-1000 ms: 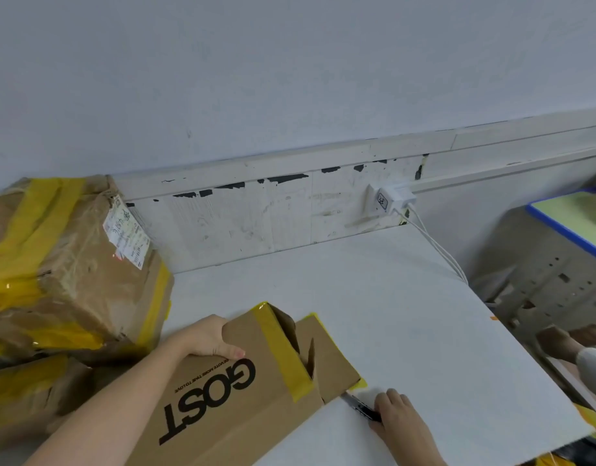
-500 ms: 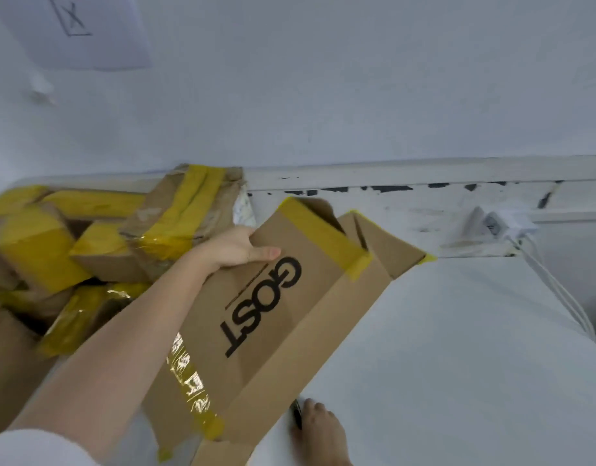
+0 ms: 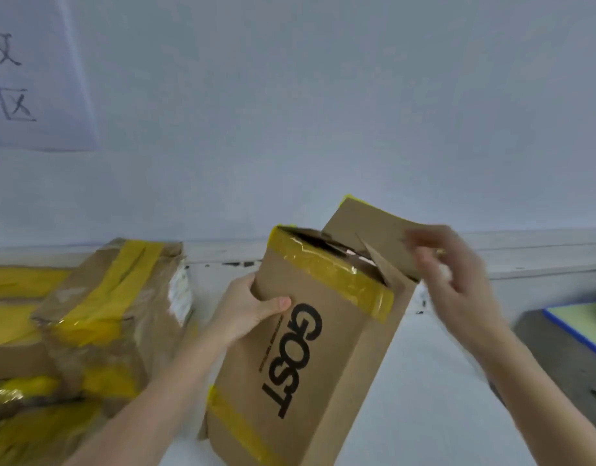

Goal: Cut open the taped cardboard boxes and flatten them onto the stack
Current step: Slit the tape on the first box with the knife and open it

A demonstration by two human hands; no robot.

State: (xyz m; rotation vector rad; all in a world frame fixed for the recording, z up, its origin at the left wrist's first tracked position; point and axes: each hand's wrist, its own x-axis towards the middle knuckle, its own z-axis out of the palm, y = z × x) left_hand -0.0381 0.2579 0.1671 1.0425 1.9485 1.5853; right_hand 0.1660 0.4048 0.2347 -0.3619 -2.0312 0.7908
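Observation:
A brown cardboard box printed GOST [image 3: 310, 358], banded with yellow tape, stands tilted on end on the white table [image 3: 424, 398]. My left hand [image 3: 246, 307] grips its left edge, thumb on the printed face. The top end is cut open and a flap [image 3: 367, 227] sticks up. My right hand [image 3: 458, 280] is blurred with motion in front of that flap, fingers spread and loosely bent; whether it touches the flap is unclear. No knife is in view.
A pile of crumpled taped boxes [image 3: 98, 314] with yellow tape fills the left side against the wall. A paper sign [image 3: 30, 72] hangs on the wall at top left. A blue-edged surface [image 3: 582, 324] lies at the right.
The GOST box has been raised from lying on the table to standing on end. My right hand left the knife on the table and rose to the open flap. The view swung left.

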